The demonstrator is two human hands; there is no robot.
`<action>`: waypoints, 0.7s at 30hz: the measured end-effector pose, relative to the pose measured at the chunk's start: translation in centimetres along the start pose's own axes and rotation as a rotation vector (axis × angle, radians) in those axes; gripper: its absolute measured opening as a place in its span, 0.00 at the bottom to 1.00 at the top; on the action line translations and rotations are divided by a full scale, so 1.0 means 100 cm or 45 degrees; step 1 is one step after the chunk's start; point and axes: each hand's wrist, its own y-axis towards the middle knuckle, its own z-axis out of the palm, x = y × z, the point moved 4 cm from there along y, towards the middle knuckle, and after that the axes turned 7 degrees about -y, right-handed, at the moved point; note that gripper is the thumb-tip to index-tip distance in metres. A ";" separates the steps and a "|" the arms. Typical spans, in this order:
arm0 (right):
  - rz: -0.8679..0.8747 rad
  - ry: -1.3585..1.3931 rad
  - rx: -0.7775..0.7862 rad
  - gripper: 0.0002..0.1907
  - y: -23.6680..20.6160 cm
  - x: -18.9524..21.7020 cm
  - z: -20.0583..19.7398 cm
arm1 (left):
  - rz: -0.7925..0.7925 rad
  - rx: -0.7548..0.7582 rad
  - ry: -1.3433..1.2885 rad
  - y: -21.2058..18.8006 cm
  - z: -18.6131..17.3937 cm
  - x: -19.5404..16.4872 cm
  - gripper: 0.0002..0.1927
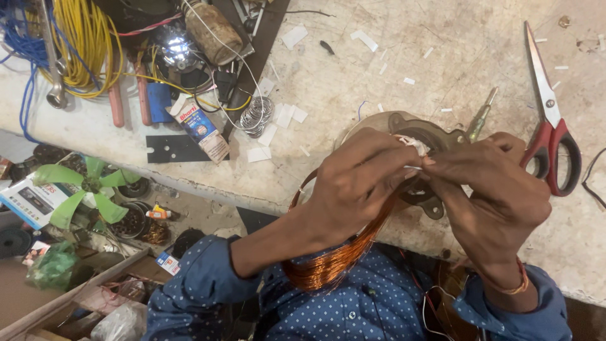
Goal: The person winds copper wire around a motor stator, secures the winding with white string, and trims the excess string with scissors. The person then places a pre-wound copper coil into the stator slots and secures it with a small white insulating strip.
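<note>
Pale, scuffed and littered with white paper scraps, the surface (391, 57) fills the upper half of the frame, with red-handled scissors (548, 120) at the right edge and a tangle of yellow wire (85, 44) at the upper left. At centre my left hand (353, 183) and right hand (495, 189) meet over a round metal motor part (435, 142), and between them they cover most of it, so I can only make out its grey rim and one mounting ear. Both hands are closed in a pinch at a small wad of white material (415, 145) on its top; what the fingertips grip beneath I cannot tell. A coil of copper wire (334, 262), bright orange and tightly bundled, loops around my left wrist and hangs down over my blue dotted shirt (372, 303). A screwdriver (481, 117) pokes out behind the right hand, its tip hidden.
</note>
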 end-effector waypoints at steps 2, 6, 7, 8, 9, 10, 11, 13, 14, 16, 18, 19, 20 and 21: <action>-0.013 -0.009 0.009 0.05 -0.002 -0.002 0.000 | 0.029 -0.001 0.008 0.000 -0.002 0.000 0.11; -0.064 -0.142 0.051 0.11 0.001 -0.005 0.001 | 0.075 -0.002 0.057 0.000 -0.013 0.000 0.14; -0.068 -0.222 0.065 0.14 0.003 -0.005 0.001 | 0.065 0.010 0.131 0.001 -0.014 0.001 0.12; -0.065 -0.244 0.043 0.16 0.004 -0.004 -0.001 | 0.054 0.021 0.205 0.002 -0.015 0.003 0.11; -0.061 -0.265 0.022 0.18 0.005 -0.003 -0.001 | 0.043 0.033 0.277 0.002 -0.016 0.004 0.10; -0.055 -0.286 0.001 0.19 0.007 -0.002 -0.001 | 0.050 0.067 0.337 0.002 -0.016 0.005 0.11; -0.011 -0.182 0.002 0.19 0.008 -0.003 0.000 | 0.057 0.101 0.396 0.000 -0.016 0.005 0.11; 0.072 0.023 0.001 0.19 0.009 -0.004 0.004 | 0.046 0.169 0.468 -0.003 -0.015 0.006 0.13; 0.104 -0.010 0.023 0.19 0.009 -0.004 0.006 | 0.025 0.204 0.482 -0.004 -0.014 0.008 0.14; 0.172 -0.075 0.070 0.19 0.009 -0.005 0.010 | 0.023 0.251 0.521 -0.005 -0.012 0.010 0.15; 0.183 -0.108 0.093 0.18 0.008 -0.005 0.011 | 0.068 0.270 0.576 -0.004 -0.008 0.012 0.15; 0.189 -0.122 0.106 0.18 0.008 -0.005 0.012 | 0.066 0.287 0.583 -0.004 -0.007 0.013 0.14; 0.181 -0.147 0.113 0.18 0.007 -0.005 0.012 | 0.064 0.305 0.591 -0.004 -0.006 0.013 0.13; 0.175 -0.171 0.118 0.18 0.007 -0.006 0.013 | 0.062 0.324 0.597 -0.004 -0.005 0.014 0.13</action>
